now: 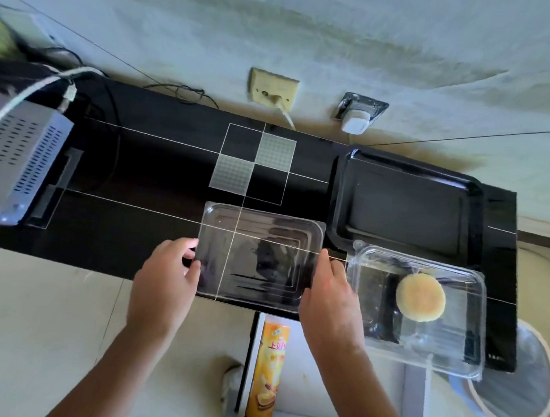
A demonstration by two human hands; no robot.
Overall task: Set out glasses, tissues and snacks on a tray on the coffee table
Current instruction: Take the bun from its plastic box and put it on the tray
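Note:
A clear plastic lid [258,255] lies over the front edge of the black coffee table [131,219]. My left hand [166,279] grips its left edge and my right hand [329,295] grips its right edge. To the right sits the clear plastic box base [452,335] with one round yellow cake [420,297] inside; it overlaps the front rim of a black tray [408,171]. The tray holds nothing else. A yellow tube of crisps [268,372] stands below the table edge between my forearms.
A grey perforated metal device [16,160] with cables sits at the table's left end. Wall sockets [273,89] and a white plug [356,120] are behind the table. A lined waste bin [514,384] stands at the lower right on the floor.

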